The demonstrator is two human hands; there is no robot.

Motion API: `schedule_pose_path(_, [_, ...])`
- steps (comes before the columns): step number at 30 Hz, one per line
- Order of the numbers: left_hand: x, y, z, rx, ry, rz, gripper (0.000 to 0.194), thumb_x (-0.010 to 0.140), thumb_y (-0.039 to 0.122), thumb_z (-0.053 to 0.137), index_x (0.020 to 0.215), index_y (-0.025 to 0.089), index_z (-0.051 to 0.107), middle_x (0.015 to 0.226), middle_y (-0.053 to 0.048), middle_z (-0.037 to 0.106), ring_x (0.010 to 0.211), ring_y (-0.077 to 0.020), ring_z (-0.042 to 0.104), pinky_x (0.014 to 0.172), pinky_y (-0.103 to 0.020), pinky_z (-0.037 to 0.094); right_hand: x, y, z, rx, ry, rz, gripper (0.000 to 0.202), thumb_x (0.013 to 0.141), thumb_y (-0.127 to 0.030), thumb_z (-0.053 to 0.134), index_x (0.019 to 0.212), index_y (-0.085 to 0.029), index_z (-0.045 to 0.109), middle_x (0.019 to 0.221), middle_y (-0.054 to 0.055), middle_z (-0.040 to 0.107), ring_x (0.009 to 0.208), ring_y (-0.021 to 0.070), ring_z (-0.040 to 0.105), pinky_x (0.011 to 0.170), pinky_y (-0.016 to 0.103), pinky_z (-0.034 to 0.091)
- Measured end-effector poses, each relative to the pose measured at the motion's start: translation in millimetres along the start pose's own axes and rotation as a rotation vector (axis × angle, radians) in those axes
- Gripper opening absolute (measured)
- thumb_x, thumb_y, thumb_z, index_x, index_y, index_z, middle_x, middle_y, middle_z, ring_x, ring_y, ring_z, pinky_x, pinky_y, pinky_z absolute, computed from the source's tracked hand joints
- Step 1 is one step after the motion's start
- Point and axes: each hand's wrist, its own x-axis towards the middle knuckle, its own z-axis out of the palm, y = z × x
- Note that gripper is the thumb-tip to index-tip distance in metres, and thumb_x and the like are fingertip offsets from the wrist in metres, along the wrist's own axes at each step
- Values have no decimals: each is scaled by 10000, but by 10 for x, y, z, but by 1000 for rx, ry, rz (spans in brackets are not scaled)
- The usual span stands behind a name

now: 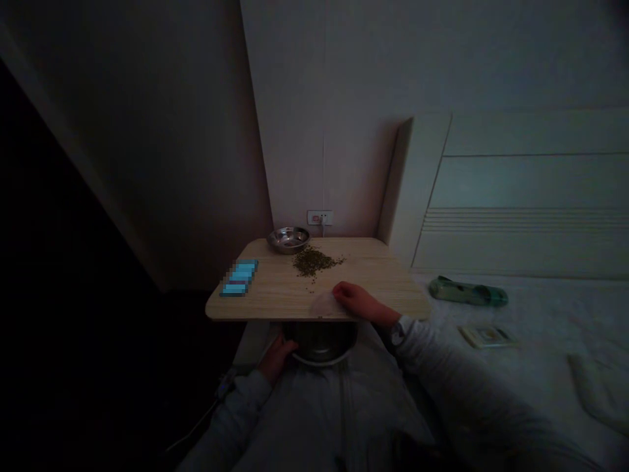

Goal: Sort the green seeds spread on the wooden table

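Observation:
My left hand (281,354) is closed on the left rim of a large metal bowl (322,358), which rests on my lap under the front edge of the small wooden table (275,301). Over the table near that edge, my right hand (348,296) has its fingers curled together. A faint, pale, see-through patch (322,305) shows beside its fingertips; whether the fingers grip it is too dim to tell. Beyond the hand lies a loose heap of small greenish-brown grains (312,262), with a few stray ones nearer to me. A smaller metal bowl (289,240) stands at the back left, beside the heap.
A phone with a lit, blurred screen (239,278) lies at the table's left side. A wall socket (320,217) with a plugged cable is behind the table. On the bed at the right are a green bottle-like object (468,292) and a flat packet (488,336).

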Motion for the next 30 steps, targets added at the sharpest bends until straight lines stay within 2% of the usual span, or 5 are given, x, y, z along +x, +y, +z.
schedule_pose_path(6, [26,-25,-19,-38,15,-116,423,617,207,559,1035,154,520,1011,-93,638,948,-253,578,752,-361,471,-45,-44,48,28,-41,9,134,735,-244,452,769,-146,538,714,22,559,657,113,464,639,245,370])
schedule_pose_path(13, [-33,49,44,-69,5,-95,440,617,155,535,1056,169,516,1013,-72,639,927,-221,587,766,-327,462,-66,-92,30,67,-91,29,144,726,-265,474,766,-143,538,704,15,545,636,104,453,627,241,369])
schedule_pose_path(16, [-32,52,45,-55,11,-111,408,619,170,536,1027,165,525,1007,-75,638,917,-225,589,735,-330,469,1,-37,-16,103,-33,24,146,735,-271,466,766,-146,534,714,19,555,652,106,466,642,245,382])
schedule_pose_path(23, [-29,35,30,-62,-3,-99,275,615,188,549,889,168,533,994,-74,641,914,-223,591,746,-324,463,295,174,-92,107,231,112,92,718,-225,456,751,-154,506,689,12,537,622,103,458,632,254,385])
schedule_pose_path(30, [-18,20,21,-36,2,-47,369,593,182,559,961,149,549,937,-77,656,955,-250,575,838,-374,426,395,144,-70,28,241,162,84,709,-192,463,733,-148,531,701,24,562,639,110,477,656,261,381])
